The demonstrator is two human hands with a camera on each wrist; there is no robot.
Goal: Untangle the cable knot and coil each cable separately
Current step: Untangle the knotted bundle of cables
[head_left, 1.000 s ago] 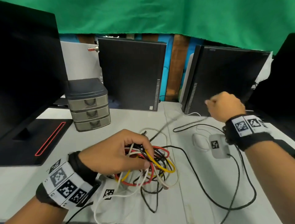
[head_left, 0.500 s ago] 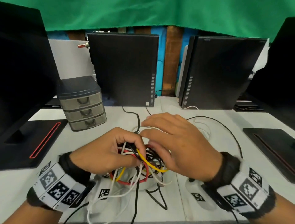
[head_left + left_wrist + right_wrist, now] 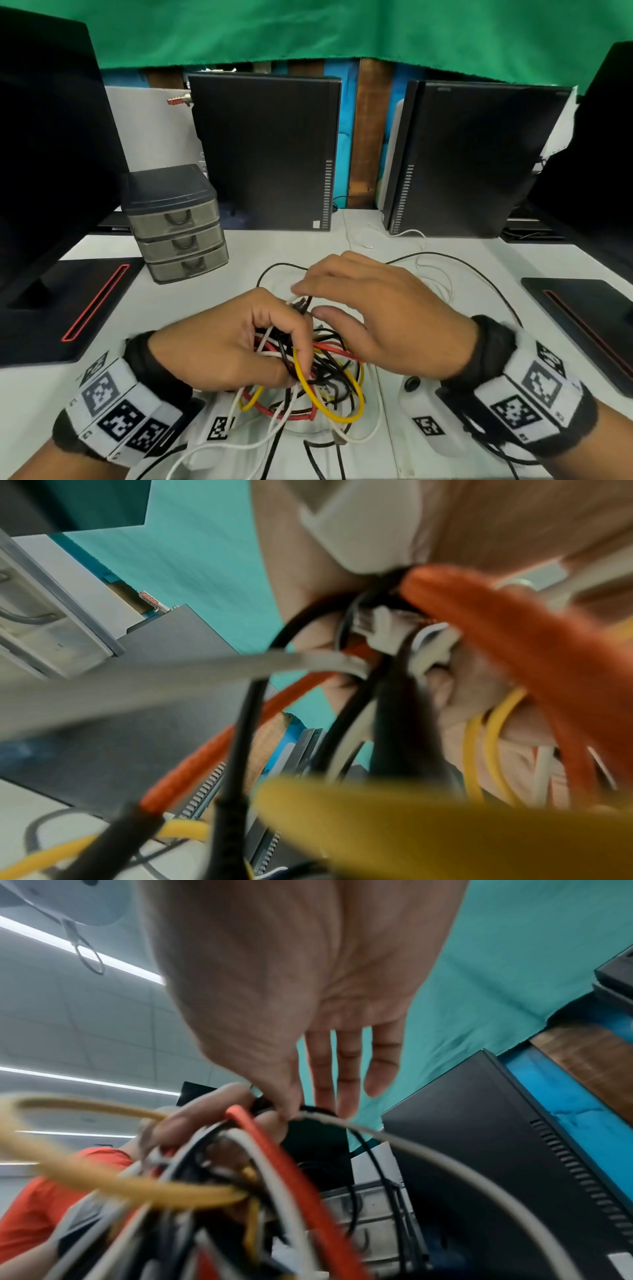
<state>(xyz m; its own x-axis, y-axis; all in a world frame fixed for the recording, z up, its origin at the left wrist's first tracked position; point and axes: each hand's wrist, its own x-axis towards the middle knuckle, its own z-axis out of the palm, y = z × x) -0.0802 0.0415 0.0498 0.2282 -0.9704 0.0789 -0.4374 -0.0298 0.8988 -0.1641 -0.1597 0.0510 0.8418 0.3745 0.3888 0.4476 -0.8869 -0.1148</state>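
Cable knot: left hand clenched round it. Right hand: fingers extended, thumb touching a strand, seen only from right wrist view.

your head view is evenly and brightly lit, with only soft shadows on the pale grey tabletop. the wide lens bows the black monitor at the left edge, and your right hand smears a little at the fingertips. in the right wrist view, long white ceiling light strips show where the light comes from. both wrist views are soft: the nearest thick yellow cable is a blurred blob, and the braided orange cable is hazy too.
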